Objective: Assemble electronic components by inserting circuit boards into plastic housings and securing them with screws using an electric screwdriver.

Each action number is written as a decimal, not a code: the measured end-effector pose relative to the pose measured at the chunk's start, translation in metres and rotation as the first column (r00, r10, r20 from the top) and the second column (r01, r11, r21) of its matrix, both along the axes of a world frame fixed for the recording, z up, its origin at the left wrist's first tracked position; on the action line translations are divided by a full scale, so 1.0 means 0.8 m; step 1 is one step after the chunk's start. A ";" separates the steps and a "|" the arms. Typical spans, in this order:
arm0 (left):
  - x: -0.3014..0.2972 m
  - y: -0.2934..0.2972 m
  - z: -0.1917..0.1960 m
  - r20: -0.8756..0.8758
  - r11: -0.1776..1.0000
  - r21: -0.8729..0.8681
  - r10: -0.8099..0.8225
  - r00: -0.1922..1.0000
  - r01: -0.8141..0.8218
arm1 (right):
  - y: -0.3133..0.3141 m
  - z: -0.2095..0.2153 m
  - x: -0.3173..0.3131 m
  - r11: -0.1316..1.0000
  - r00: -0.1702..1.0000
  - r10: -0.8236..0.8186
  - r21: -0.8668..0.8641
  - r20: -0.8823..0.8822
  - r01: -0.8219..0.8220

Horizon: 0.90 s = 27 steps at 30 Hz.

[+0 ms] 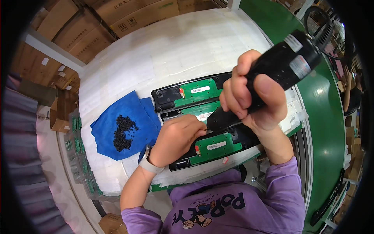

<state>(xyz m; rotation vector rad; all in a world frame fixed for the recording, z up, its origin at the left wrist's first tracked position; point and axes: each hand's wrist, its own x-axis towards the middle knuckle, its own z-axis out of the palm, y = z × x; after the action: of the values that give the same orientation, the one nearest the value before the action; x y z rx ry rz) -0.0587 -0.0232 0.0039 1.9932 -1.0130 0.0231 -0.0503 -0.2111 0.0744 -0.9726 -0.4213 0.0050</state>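
Observation:
My right hand (261,91) is wrapped round a black electric screwdriver (290,58), whose narrow end slants down to the left. At that tip, the thumb and fingers of my left hand (175,134) are pinched together; whatever they hold is hidden. Both hands are over a row of long black plastic housings (165,97) lying side by side. A green circuit board (214,147) with a white label sits in the nearest housing. Another green board (191,97) lies in the farthest one. The middle housing is partly covered by my hands and the tool.
Left of the housings, a blue cloth (103,123) bears a heap of tiny black screws (124,134). White sheeting (187,43) covers the table. Cardboard boxes (136,15) stand behind it, and stacked green boards (78,150) line its left side. A cable (311,19) trails from the screwdriver.

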 end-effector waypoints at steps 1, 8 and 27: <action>-0.002 -0.001 0.002 0.084 0.999 0.053 -0.013 0.996 0.008 | 0.003 0.002 -0.001 0.998 0.998 -0.037 -0.050 -0.054 0.035; -0.009 -0.004 0.005 0.251 0.982 0.185 -0.002 0.968 -0.046 | 0.014 0.004 -0.006 0.966 0.976 -0.183 -0.206 -0.115 0.156; -0.009 0.011 -0.003 -0.075 0.988 -0.062 0.136 0.988 -0.141 | 0.007 -0.010 0.018 0.954 0.896 -0.251 0.063 -0.366 0.293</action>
<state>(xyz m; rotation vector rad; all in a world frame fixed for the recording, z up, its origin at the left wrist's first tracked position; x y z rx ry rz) -0.0659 -0.0145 0.0012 1.9857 -0.8175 0.0608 -0.0361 -0.2058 0.0663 -0.8858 0.0508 -0.0964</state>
